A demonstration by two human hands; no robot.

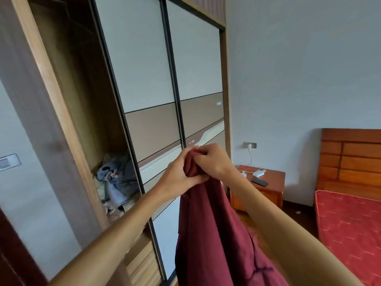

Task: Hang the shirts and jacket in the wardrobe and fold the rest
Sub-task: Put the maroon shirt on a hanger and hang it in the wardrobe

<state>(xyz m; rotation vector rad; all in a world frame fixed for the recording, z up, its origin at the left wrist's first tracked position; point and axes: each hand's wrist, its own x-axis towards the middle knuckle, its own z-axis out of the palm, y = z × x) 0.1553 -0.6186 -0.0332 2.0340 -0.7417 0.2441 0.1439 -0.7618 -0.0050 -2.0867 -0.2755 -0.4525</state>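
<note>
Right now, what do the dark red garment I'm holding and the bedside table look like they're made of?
The garment seems to be soft woven cloth, matte dark red: it hangs in loose folds and bunches at the top. The bedside table looks like reddish-brown wood or veneer with a slight gloss. The grain is too blurred to tell which.
</note>
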